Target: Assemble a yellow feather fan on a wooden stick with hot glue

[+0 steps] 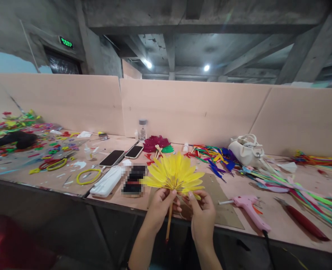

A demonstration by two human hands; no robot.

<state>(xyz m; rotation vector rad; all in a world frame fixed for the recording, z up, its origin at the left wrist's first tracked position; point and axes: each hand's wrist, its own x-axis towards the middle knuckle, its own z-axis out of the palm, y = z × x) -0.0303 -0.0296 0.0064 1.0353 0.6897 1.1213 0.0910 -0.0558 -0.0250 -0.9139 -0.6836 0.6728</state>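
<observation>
A yellow feather fan (174, 170) with a thin wooden handle (169, 221) is held up over the front edge of the table. My left hand (163, 208) is closed around the fan's base, with the thumb in front and the handle pointing down below it. At the lower right feathers, my right hand (201, 210) is closed, thumb and fingers pinching the fan's edge. The fingertips behind the feathers are partly hidden. Under the fan lies a brown cardboard sheet (230, 215) on the pink tabletop.
A pink glue gun (249, 210) and red-handled pliers (302, 221) lie to the right. Behind are a dark red feather fan (154, 144), loose coloured feathers (218, 157) and a white handbag (246, 152). Phones (112, 158), a white power bank (106, 182) and scissors (56, 165) lie left.
</observation>
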